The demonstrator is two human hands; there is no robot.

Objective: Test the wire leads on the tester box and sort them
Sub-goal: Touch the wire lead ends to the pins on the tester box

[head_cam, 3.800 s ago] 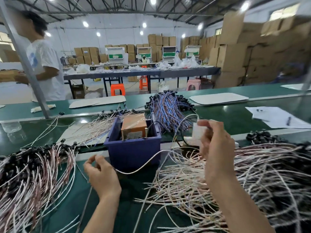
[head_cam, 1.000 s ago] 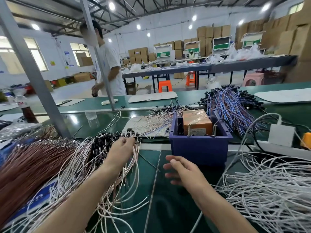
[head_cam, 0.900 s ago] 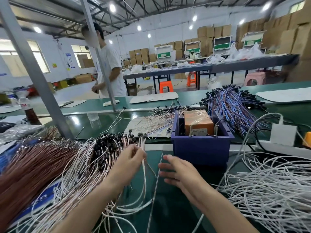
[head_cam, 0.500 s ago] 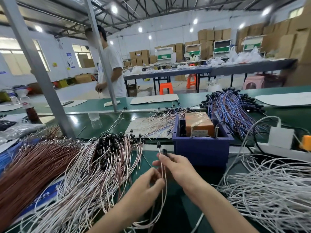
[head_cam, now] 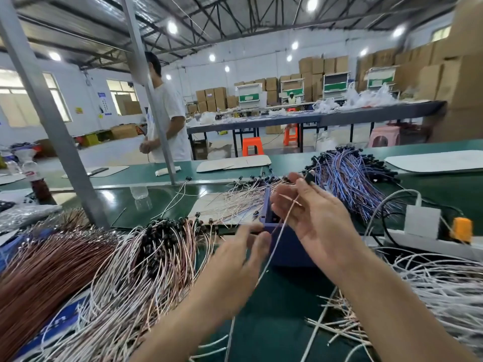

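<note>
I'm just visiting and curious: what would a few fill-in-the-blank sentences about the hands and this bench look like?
1. The right hand pinches the lead's ___ tip.
2. The left hand grips the same ___ lower down.
3. The white wires lie on the person's ___ side.
4. The stool nearest the standing person is ___.

Missing words: black, lead, right, orange.

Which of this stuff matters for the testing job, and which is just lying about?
Job: lead in right hand, left hand, purple bin, pink-white pile, white pile, blue bundle.
Lying about: bottle, orange stool, cardboard sheet.
</note>
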